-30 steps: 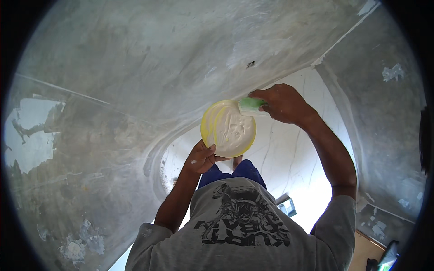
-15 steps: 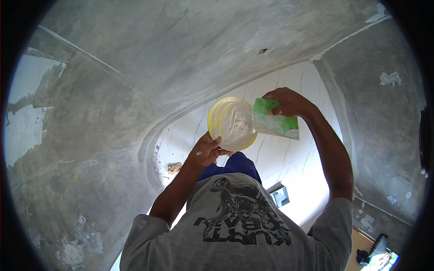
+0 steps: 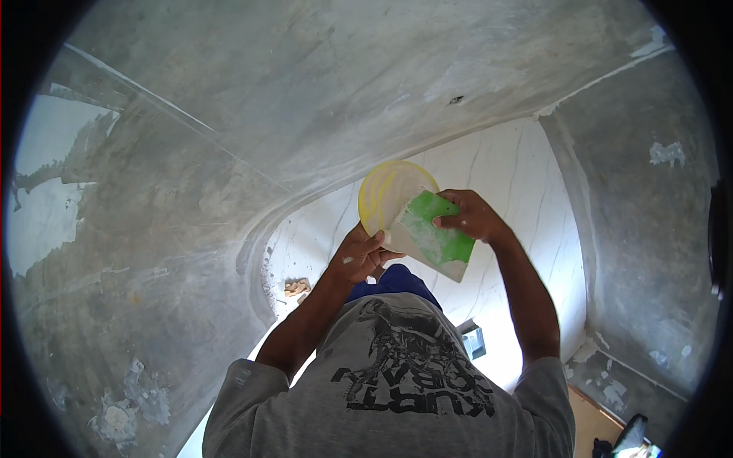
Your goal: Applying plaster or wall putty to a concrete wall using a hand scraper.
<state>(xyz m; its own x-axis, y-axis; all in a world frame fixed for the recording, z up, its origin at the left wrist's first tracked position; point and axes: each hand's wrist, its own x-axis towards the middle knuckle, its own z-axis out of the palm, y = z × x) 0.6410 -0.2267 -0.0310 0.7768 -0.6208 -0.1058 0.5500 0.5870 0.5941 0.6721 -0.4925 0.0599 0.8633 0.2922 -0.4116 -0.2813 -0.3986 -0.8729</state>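
Note:
My left hand (image 3: 357,253) grips the near edge of a round yellow plate (image 3: 369,200), with the thumb on top. Off-white putty (image 3: 398,187) is smeared across the plate, and yellow streaks show through on its left side. Between the fingers and thumb of my right hand (image 3: 475,217) is a flat green putty spreader (image 3: 437,227). The spreader is tilted over the plate's right part, its left edge at the putty, and hides that side of the plate. Whitish putty coats part of its face and its lower corner.
Grey plastered walls (image 3: 252,91) curve around me, with white patches (image 3: 57,221) at the left. Below is a white marbled tile floor (image 3: 527,175). A small pile of tan scraps (image 3: 296,287) lies by the left wall, and a dark-framed box-like object (image 3: 473,340) sits beside my body.
My right hand has moved left and nearer my body, bringing the spreader over the plate and turning it. The plate's putty looks flatter, with less of it heaped. My left hand still holds the plate.

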